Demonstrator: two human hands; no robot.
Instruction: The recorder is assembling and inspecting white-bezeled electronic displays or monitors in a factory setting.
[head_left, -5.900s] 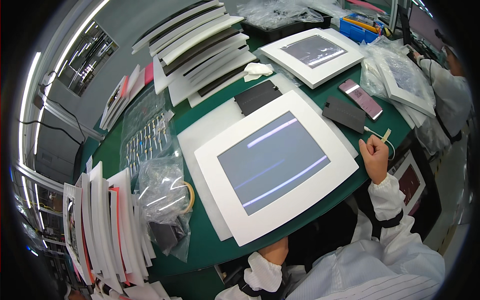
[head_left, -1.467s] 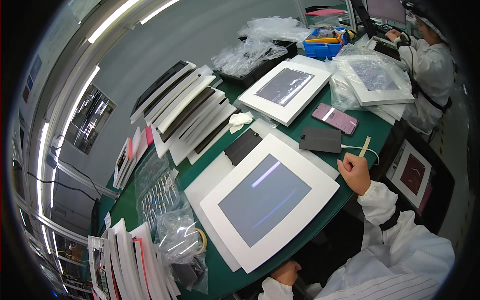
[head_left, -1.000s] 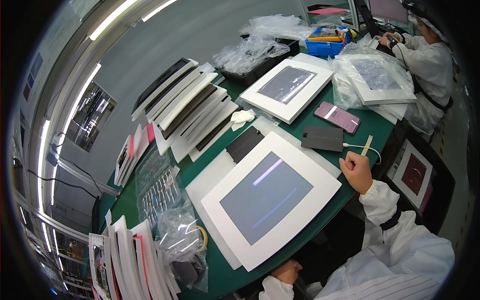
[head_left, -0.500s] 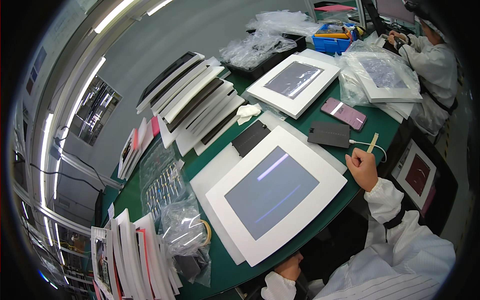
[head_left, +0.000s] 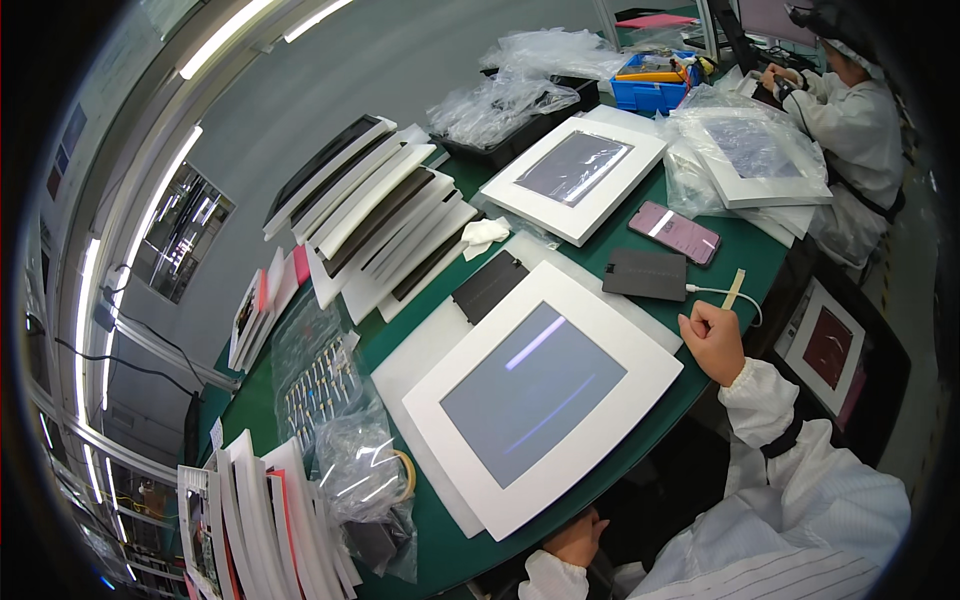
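Little but our viewpoint shifts. On the foam sheet [head_left: 412, 368] lies our white-framed display panel [head_left: 535, 395], likely stiff but fragile, best held by its border [head_left: 585, 448]. Right grip [head_left: 714, 344] is clenched beside the sheet; left grip [head_left: 578, 541], we cannot tell.

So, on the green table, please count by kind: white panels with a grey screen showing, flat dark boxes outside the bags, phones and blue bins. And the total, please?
White panels: 3 (front panel, back panel, plastic-covered panel)
Flat dark boxes: 2 (cabled box, box by the front panel)
Phones: 1
Blue bins: 1
Total: 7
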